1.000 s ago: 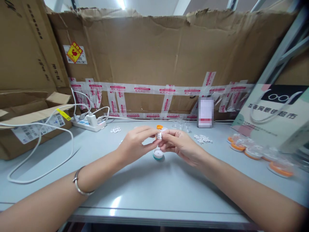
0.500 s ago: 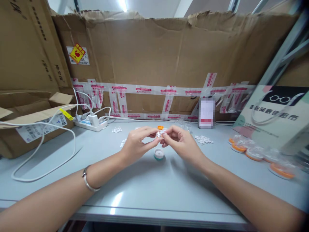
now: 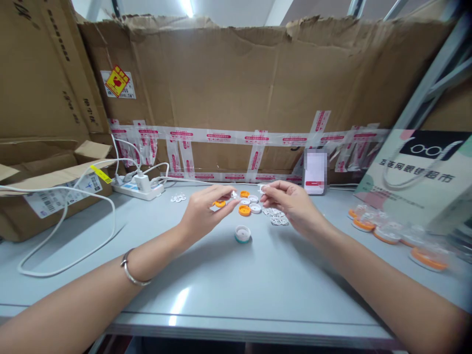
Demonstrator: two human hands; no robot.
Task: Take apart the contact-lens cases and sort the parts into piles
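My left hand (image 3: 202,212) is raised over the table with a small white plastic piece (image 3: 233,194) pinched between thumb and index finger. To the right, my right hand (image 3: 295,204) grips another small white plastic piece (image 3: 262,189) at its fingertips. Both pieces are too small to make out in detail. Below and between the hands stands a round white cap with a green base (image 3: 242,235), apart from both. Behind it lie orange round caps (image 3: 244,210) and white round caps (image 3: 255,208). Flat white parts (image 3: 279,218) lie in a pile beneath my right hand.
Clear domes on orange bases (image 3: 429,258) line the right side, before a paper bag (image 3: 420,177). A phone (image 3: 315,172) leans on the large cardboard box (image 3: 221,83). A power strip (image 3: 143,189), white cable (image 3: 110,231) and open carton (image 3: 40,196) are at left.
My hands were together at one white piece; now they are apart, the right one further right and back. The round caps behind have come into view. The green-based cap has not moved.
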